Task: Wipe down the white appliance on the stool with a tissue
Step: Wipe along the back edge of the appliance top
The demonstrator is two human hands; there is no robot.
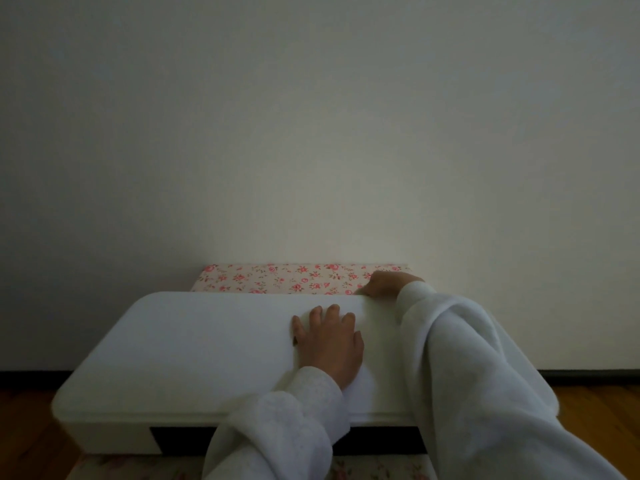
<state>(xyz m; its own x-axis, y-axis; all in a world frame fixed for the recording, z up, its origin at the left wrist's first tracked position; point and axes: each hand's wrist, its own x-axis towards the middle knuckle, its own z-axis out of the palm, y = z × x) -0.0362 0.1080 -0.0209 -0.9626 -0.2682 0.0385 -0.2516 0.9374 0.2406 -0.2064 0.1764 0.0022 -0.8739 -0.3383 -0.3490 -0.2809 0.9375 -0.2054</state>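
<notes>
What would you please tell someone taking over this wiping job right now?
Left hand: flat, fingers spread, palm down on the appliance lid, right of centre. No tissue shows under it.
Right hand: curled over the appliance's far right edge; whether it holds a tissue cannot be told.
Appliance sits on the floral stool, against the wall.
Done: cannot tell how much is wiped.
Left: find the tissue, then probably wipe the lid, the front and the sides.
</notes>
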